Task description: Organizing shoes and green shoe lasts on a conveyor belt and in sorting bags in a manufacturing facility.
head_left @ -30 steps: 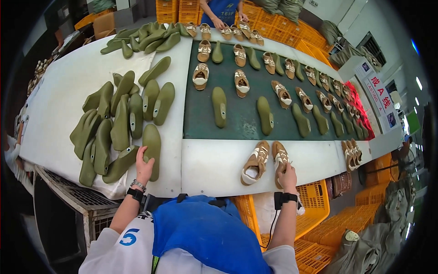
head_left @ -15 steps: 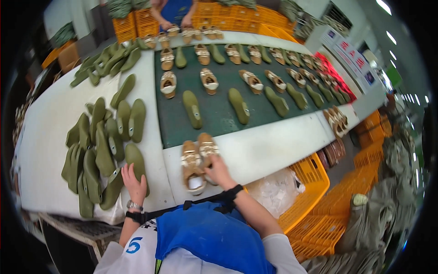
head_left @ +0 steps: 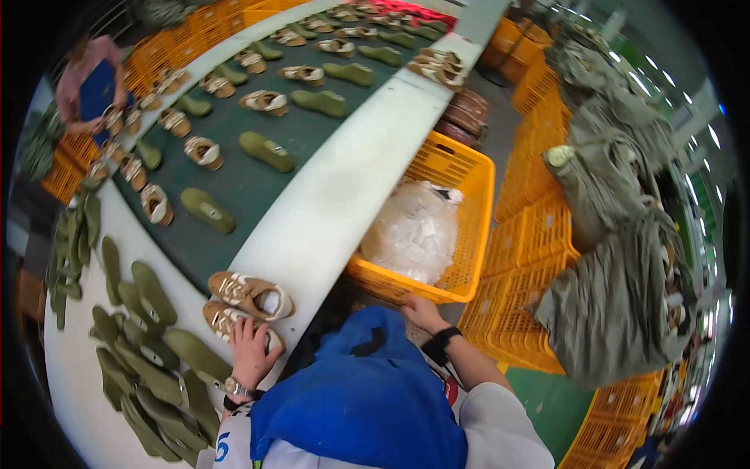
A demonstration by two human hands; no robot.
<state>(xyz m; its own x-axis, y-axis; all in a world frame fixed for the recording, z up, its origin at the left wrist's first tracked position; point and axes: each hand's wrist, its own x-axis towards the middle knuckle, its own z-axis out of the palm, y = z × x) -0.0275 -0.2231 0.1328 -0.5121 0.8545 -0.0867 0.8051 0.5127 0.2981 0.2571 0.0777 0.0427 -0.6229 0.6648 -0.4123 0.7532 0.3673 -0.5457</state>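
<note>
My left hand (head_left: 254, 353) rests on a tan shoe (head_left: 219, 316) with white laces, its fingers apart over the heel end. Touching that shoe is a matching second shoe (head_left: 238, 288), with something white inside. Both lie on the white table edge strip. At the near rim of a yellow-orange plastic crate (head_left: 478, 227) is my right hand (head_left: 424, 314), its fingers curled over the rim and partly hidden. Inside the crate is a clear plastic bag (head_left: 418, 234). Left of the shoes lie piled green shoe lasts (head_left: 144, 367).
A green belt surface (head_left: 234, 180) carries rows of shoes and lasts. Across it stands another person (head_left: 94, 86) handling shoes. More orange crates (head_left: 516, 301) are stacked on the right, with grey-green cloth (head_left: 617, 305) over them. More shoes (head_left: 437, 66) sit farther along the strip.
My view has turned right. My right hand has left the shoe and gone to the crate's rim. My left hand has moved from the lasts onto a shoe.
</note>
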